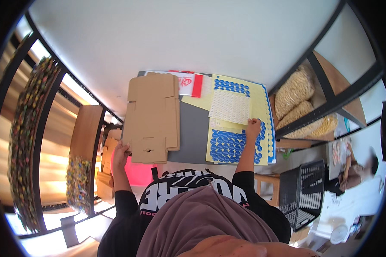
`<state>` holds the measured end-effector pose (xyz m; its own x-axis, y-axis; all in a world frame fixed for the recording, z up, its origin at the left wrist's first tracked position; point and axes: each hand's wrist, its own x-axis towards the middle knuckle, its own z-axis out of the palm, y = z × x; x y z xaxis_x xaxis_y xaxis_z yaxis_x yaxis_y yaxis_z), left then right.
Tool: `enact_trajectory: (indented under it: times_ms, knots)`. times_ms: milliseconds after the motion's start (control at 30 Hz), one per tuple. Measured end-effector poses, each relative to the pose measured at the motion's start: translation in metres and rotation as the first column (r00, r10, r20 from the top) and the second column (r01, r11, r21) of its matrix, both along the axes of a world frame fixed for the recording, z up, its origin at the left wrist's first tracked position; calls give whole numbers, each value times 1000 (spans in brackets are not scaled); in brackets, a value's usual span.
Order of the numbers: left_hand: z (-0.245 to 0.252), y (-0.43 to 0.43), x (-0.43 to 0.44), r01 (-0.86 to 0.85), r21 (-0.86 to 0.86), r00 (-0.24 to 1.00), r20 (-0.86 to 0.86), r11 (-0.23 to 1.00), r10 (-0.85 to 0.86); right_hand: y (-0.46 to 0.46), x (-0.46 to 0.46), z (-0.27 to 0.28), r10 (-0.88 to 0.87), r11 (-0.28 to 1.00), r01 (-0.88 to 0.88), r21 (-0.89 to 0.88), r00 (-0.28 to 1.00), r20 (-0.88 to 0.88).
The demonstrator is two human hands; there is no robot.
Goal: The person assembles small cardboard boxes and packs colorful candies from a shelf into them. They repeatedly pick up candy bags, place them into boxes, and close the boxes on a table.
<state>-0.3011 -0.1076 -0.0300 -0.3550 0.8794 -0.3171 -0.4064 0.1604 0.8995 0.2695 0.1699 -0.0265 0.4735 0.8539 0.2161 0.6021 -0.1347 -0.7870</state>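
Note:
A stack of flattened brown cardboard boxes (152, 119) lies on the left half of the grey tabletop (194, 135). At the stack's near left edge is my left hand (120, 155), its fingertips against the cardboard; whether they grip it is not clear. My right hand (253, 126) pinches the lower right corner of a white sheet of small printed labels (230, 106). Under that sheet, yellow-backed sheets of round blue stickers (227, 146) overlap on the right half of the table.
A white and red printed packet (193, 85) lies behind the boxes. Shelves at right hold bags of pale snacks (294, 91); left shelves hold wrapped packets (78, 183). A pink object (136, 173) is below the table's left edge. A black crate (300, 196) and another person (355, 175) are at right.

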Motion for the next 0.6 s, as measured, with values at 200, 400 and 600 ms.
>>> enact_trajectory:
  times_ms: [200,400,600]
  knots:
    - [8,18,24,-68,-65,994,-86,996,62,-6,-23,28,145,983,-161,82,974,176]
    - [14,33,39,-91,-149,926,-376,985,29,-48,-111,43,684,714,-683,158,727,52]
    - [13,35,57,-233,-113,795,-595,966,122,-128,-192,66,949,165,-986,-14,155,273]
